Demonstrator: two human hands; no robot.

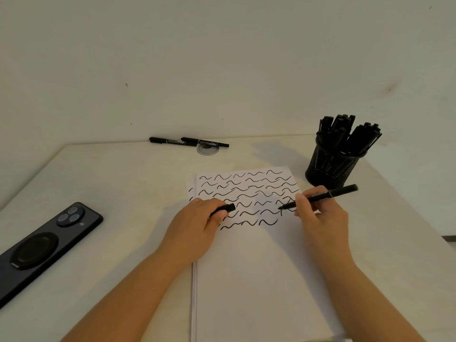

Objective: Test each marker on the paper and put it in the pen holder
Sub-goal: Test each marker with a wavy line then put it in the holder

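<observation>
Holding an uncapped black marker (318,197) in the right hand (320,218), a person at a pale tabletop (123,183) points its tip at the lower rows of squiggles on a sheet of paper (259,267), while the left hand (197,225) rests on the sheet's left edge with its fingers (220,214) curled round the cap (225,209). The right fingers pinch the barrel partway along, the far end slanting up toward the mesh pen holder (332,166), which stands just beyond the paper's far right corner and is already packed with dark markers. Two more markers (188,141) lie capped near the back edge of the tabletop, beside a small round metal disc (208,149), so the job looks well along but not finished. The risks from here are small ones. A tip left bare could smear ink across the left hand or the tabletop if the cap goes on crooked. The holder looks crowded, and pushing another marker in at a slant could tip it or nudge a neighbour out. The sheet is held only by the left hand's weight; lifting that hand mid-stroke may let the paper slide. A phone (42,250) lies face down well to the left, clear of the work.
</observation>
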